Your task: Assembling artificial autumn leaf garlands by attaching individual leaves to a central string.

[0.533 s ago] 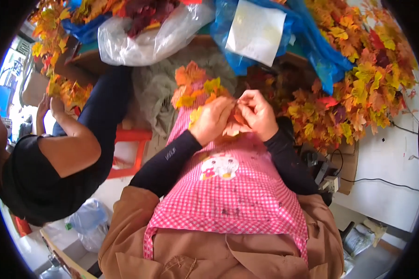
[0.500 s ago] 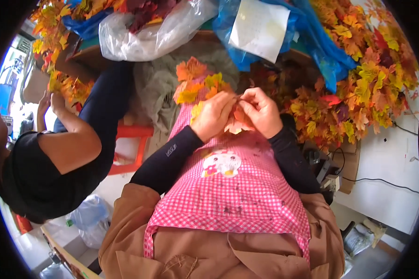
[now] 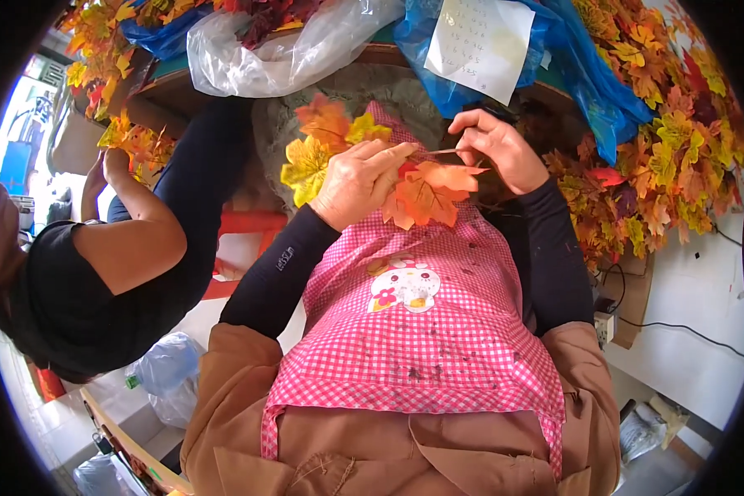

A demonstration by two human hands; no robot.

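Note:
Over my lap, my left hand (image 3: 360, 180) is closed around a spray of artificial maple leaves. Yellow leaves (image 3: 306, 168) and an orange leaf (image 3: 324, 122) stick out on its left side, while more orange leaves (image 3: 428, 196) hang on its right. A thin brown stem (image 3: 443, 151) runs from the left fingers to my right hand (image 3: 504, 153), whose thumb and fingertips pinch its end; the other fingers are curled loosely above. Beneath both hands lies a pink checked apron (image 3: 413, 355). Part of the spray is hidden behind the left hand.
Ahead, a table edge carries a clear plastic bag (image 3: 281, 62), a blue bag (image 3: 608, 107) and a written paper sheet (image 3: 481, 48). Leaf garlands (image 3: 661, 178) hang at the right. On the left, another person (image 3: 124, 248) handles leaves beside a red stool (image 3: 252, 223).
My right hand has moved away to the right and up from the left hand, stretching the stem between them. The left hand has shifted slightly left, and the orange leaves now show fully.

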